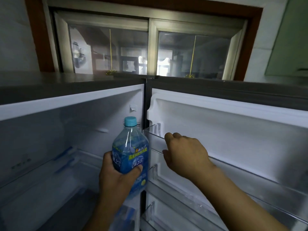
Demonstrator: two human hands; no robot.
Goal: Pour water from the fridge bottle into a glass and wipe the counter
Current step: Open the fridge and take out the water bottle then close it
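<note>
My left hand (115,179) grips a clear plastic water bottle (130,147) with a blue label and a light blue cap, held upright in front of the open fridge (50,139). The thumb lies across the label. My right hand (185,154) reaches to the inside of the open fridge door (233,130), its fingers curled over the edge of a clear door shelf (155,130). No glass or counter is in view.
The fridge interior on the left holds white shelves and a drawer, with little on them. Several clear door shelves line the door at right. Another bottle top (125,214) shows low in the middle. A sliding window (150,47) sits above the fridge.
</note>
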